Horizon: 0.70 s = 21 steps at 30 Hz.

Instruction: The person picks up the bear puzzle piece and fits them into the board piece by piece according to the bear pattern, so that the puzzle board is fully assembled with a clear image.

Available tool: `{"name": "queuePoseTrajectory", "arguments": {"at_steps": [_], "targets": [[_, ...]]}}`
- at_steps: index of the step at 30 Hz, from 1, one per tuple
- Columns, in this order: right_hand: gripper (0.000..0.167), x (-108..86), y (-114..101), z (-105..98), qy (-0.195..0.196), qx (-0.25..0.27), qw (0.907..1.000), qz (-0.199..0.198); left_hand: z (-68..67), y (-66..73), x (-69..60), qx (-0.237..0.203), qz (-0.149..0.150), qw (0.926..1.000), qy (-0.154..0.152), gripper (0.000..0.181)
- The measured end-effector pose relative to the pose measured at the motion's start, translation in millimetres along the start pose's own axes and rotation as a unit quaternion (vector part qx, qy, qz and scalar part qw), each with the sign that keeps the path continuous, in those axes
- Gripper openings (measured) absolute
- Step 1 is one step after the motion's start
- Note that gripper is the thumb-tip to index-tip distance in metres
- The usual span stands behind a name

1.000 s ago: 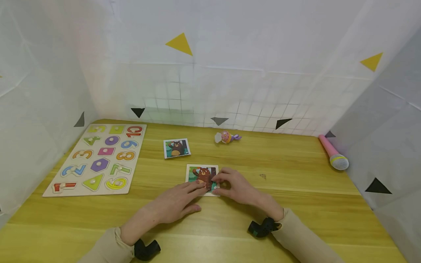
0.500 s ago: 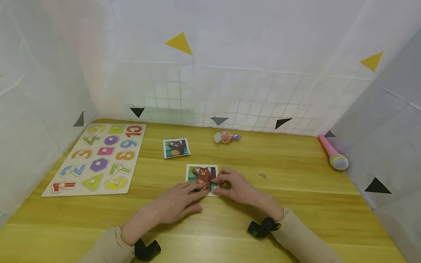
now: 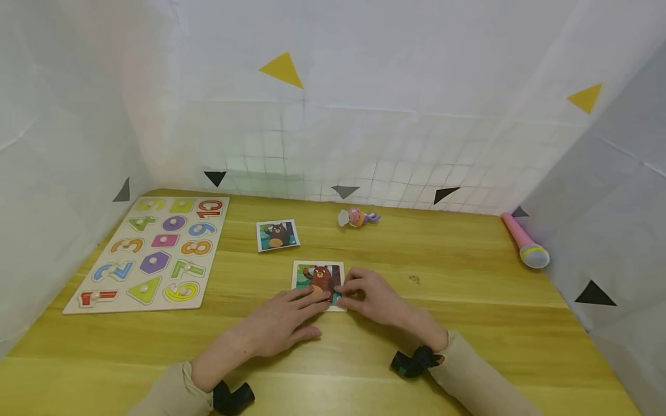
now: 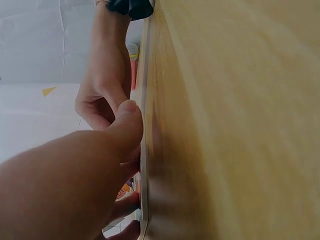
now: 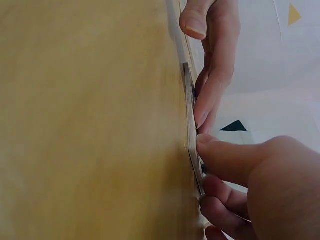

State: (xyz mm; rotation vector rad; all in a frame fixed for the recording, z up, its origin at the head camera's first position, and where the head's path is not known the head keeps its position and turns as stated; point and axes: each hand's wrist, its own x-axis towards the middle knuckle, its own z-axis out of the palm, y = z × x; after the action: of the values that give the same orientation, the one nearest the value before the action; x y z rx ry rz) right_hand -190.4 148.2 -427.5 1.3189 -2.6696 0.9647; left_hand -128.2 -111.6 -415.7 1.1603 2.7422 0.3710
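Observation:
A small square jigsaw puzzle (image 3: 321,276) with a brown bear picture and a pale frame lies flat on the table, in front of me. My left hand (image 3: 276,323) comes from the lower left, its fairly straight fingers resting on the lower part of the picture and hiding some of it. At the puzzle's right side, my right hand (image 3: 377,296) has thumb and index finger curled toward each other, pinching a small teal puzzle piece (image 3: 338,293) at the lower right of the picture. The right wrist view shows the thumb (image 5: 210,145) against the thin board (image 5: 191,115).
Behind the puzzle lies a card (image 3: 278,235) with a similar bear. A number and shape peg board (image 3: 208,277) occupies the left. A small pink and purple toy figure (image 3: 356,218) lies near the back wall, and a pink toy microphone (image 3: 525,241) at the right edge.
Both hands stay at the puzzle in almost the same pose. The left fingertips have shifted very slightly to the right over the picture.

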Motion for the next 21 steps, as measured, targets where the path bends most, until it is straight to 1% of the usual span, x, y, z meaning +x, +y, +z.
{"name": "queuePoseTrajectory", "arguments": {"at_steps": [3, 9, 13, 16, 21], "targets": [[0.021, 0.4, 1.3, -0.3, 0.0, -0.004, 0.9998, -0.018, 0.3, 1.3, -0.6, -0.001, 0.0, 1.0, 0.003, 0.061], [0.016, -0.7, 3.8, -1.1, 0.005, -0.005, 0.9991, -0.041, 0.4, 3.0, 0.1, 0.005, 0.003, 1.0, -0.002, 0.06], [0.014, -0.9, 5.5, -0.2, 0.01, -0.005, 0.9983, -0.057, 0.5, 2.7, 0.2, -0.002, 0.003, 1.0, -0.003, 0.059], [0.015, -1.9, 4.1, 0.1, 0.008, -0.003, 0.9983, -0.057, 0.9, 2.4, -0.3, -0.005, 0.003, 1.0, -0.008, 0.059], [0.016, -4.5, 2.3, 0.0, 0.008, 0.001, 0.999, -0.044, 3.2, 1.3, 0.0, -0.009, -0.001, 0.9998, -0.016, 0.059]]}}
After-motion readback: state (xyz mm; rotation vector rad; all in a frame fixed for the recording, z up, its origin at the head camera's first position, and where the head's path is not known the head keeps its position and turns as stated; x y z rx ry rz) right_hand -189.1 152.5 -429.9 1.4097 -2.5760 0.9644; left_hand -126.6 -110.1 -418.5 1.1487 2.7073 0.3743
